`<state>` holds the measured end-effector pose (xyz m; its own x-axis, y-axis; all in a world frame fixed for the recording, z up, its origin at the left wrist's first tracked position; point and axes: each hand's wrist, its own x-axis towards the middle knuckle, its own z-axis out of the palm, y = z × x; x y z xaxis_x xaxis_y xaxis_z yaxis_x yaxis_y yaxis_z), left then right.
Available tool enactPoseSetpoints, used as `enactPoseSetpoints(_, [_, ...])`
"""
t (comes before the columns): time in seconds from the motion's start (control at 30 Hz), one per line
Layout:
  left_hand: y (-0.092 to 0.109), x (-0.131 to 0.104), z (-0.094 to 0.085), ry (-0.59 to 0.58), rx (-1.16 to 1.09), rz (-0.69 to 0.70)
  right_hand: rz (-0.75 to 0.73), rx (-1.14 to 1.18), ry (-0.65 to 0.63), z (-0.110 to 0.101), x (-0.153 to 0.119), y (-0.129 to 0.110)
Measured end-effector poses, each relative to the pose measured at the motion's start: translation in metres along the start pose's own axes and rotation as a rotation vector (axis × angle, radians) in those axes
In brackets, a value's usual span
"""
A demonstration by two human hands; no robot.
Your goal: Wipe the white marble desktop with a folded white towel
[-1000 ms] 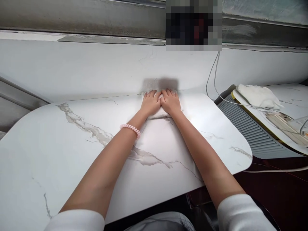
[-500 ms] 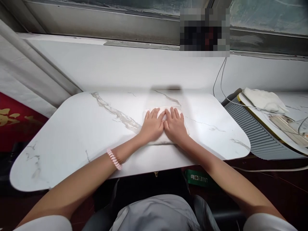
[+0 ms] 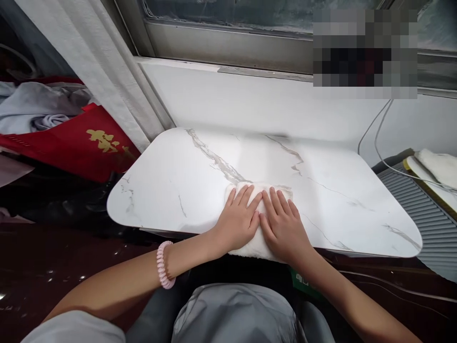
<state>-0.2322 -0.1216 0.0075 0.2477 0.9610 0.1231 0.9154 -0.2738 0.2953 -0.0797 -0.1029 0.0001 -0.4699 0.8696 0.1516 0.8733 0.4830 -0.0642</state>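
Note:
A folded white cloth [image 3: 259, 245] lies flat on the white marbled tabletop [image 3: 200, 176], its near end reaching over the front edge. On its left half rests my left hand [image 3: 240, 216], fingers stretched forward and slightly spread, a pink coil band [image 3: 164, 265] round the wrist. My right hand [image 3: 283, 221] presses flat on the right half, fingers also extended. The two hands lie side by side with thumbs close together. Parts of the cloth are hidden beneath the palms.
White cables [image 3: 383, 124] hang down the wall at the right. Beyond the table's right end stand a grey ribbed panel [image 3: 403, 205] and another white cloth [image 3: 437, 162]. A red bag [image 3: 103, 143] with grey clothes [image 3: 39, 107] sits at the left, beside a pale curtain [image 3: 107, 66].
Both hands have slid the cloth toward me, from the table's middle to its front edge. My view has turned to the left, bringing the red bag and clothes into sight.

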Motion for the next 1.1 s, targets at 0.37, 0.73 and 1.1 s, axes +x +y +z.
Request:
enactPoseSetpoints(0.37, [-0.046,0.08,-0.016,-0.07,0.02,-0.284,-0.04,0.133,-0.086,0.012,0.119,0.009])
enactPoseSetpoints(0.73, [-0.134,0.186,-0.015,0.168,-0.011,-0.3,-0.032,0.148,0.022,0.037,0.253,0.013])
enactPoseSetpoints(1.1, [-0.154,0.206,-0.016,0.202,-0.012,-0.299,-0.025,0.125,0.102,0.046,0.278,0.01])
